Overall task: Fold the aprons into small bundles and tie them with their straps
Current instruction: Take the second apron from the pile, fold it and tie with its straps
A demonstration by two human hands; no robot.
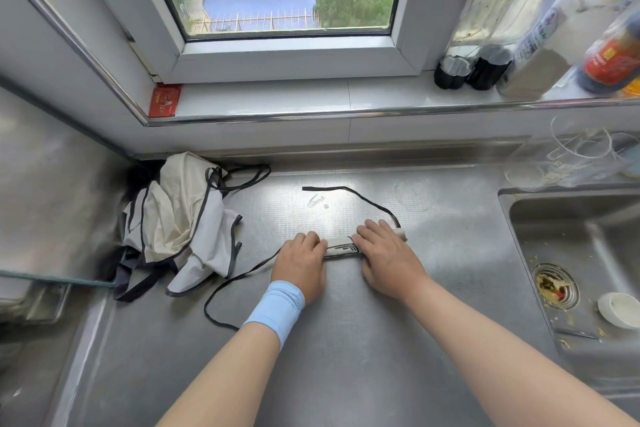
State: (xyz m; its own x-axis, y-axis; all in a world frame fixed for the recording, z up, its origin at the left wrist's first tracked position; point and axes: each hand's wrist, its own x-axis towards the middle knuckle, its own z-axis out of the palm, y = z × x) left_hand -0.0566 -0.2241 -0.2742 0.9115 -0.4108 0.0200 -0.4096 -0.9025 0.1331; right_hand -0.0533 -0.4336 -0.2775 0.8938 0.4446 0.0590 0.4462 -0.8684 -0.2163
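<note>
So the rolled apron (341,249) sits about mid-counter (346,357), a tight little cream log. The left hand (300,263) has its fingers curled over the left end, and the right hand (384,253) lies fairly flat on the right end, pressing it down. One black strap (349,191) loops off the right end toward the back edge. The other strap (225,288) trails from under the left hand toward the front left.

Containers: the sink (519,218) takes up the right side of the counter. Its drain strainer (554,288) has food scraps in it, and a small white cup (618,309) sits just beside that; can't tell what's inside. A clear jug (554,163) stands at the back right corner, looks mostly dry.

The back left corner holds a crumpled pile of aprons (180,222), well apart from the roll. There's bare steel in front of the hands and between the roll and the sink edge.
</note>
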